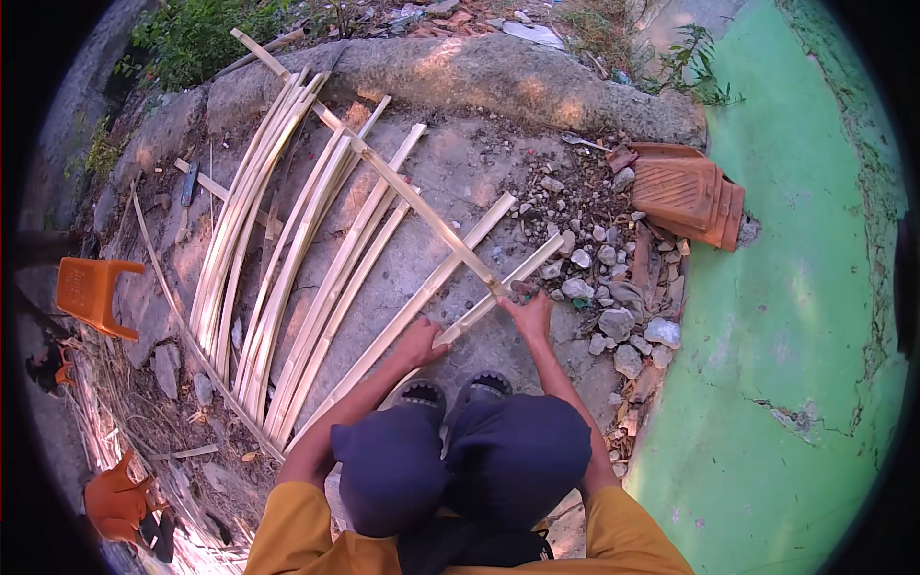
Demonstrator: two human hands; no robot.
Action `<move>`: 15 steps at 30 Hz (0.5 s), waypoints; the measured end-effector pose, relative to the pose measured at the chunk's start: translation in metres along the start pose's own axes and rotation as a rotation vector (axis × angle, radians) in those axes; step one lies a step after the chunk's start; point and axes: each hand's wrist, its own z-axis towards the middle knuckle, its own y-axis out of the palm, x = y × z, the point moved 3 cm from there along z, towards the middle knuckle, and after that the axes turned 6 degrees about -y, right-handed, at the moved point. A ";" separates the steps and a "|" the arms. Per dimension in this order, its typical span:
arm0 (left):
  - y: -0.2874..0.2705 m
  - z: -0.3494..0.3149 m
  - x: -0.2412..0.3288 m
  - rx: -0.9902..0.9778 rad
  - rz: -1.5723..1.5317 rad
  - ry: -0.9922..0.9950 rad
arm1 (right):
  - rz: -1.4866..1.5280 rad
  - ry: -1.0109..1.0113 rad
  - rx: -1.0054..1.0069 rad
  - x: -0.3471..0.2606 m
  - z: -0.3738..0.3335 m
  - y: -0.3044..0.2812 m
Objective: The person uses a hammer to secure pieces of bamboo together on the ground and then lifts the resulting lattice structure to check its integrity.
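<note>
Several long pale bamboo strips lie fanned out on the ground in front of me and to the left. A long bamboo crosspiece runs diagonally over them, its near end resting by the nearest bamboo strip. My left hand is closed around that nearest strip, lower down. Where crosspiece and strip meet, my right hand is closed on the joint; the fingertips are partly hidden, and any small item in them cannot be made out. Both feet stand close behind the strip.
Broken stones and stacked terracotta roof tiles lie at right, beside a green wall. Orange plastic stools stand at left. A small dark tool rests at far left. A raised stone ledge bounds the far side.
</note>
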 end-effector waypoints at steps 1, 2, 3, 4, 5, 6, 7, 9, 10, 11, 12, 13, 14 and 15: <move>0.003 0.002 -0.002 -0.030 0.007 -0.019 | -0.025 0.039 -0.032 0.003 0.000 0.001; 0.005 0.003 -0.002 0.018 0.011 -0.002 | -0.078 0.085 -0.051 0.005 -0.001 0.002; 0.009 0.008 -0.005 -0.075 -0.072 -0.061 | -0.043 0.058 -0.068 0.004 -0.001 0.003; 0.010 0.014 -0.008 -0.159 -0.170 -0.124 | -0.084 -0.007 -0.047 0.002 -0.001 0.003; 0.011 0.017 -0.007 -0.118 -0.194 -0.134 | -0.138 -0.075 -0.019 0.000 -0.002 0.003; 0.010 0.021 -0.007 -0.121 -0.170 -0.135 | -0.121 -0.067 -0.030 0.001 -0.001 0.004; 0.009 0.026 -0.006 -0.120 -0.233 -0.178 | -0.154 -0.068 0.004 0.001 -0.002 0.003; 0.006 0.034 -0.001 -0.120 -0.294 -0.223 | -0.197 -0.091 0.059 0.001 -0.004 0.003; 0.004 0.041 0.004 -0.122 -0.290 -0.212 | -0.173 -0.102 0.058 0.001 -0.004 0.003; 0.002 0.051 0.010 -0.111 -0.376 -0.191 | -0.192 -0.139 0.063 0.000 -0.003 0.002; 0.000 0.062 0.016 -0.096 -0.470 -0.168 | -0.227 -0.163 0.077 -0.002 -0.003 0.002; -0.001 0.071 0.022 -0.100 -0.512 -0.146 | -0.224 -0.181 0.072 -0.003 -0.002 0.001; -0.001 0.083 0.028 -0.101 -0.518 -0.139 | -0.251 -0.185 0.046 -0.005 -0.001 0.000; -0.002 0.093 0.031 -0.080 -0.567 -0.171 | -0.279 -0.183 0.030 -0.007 0.000 -0.001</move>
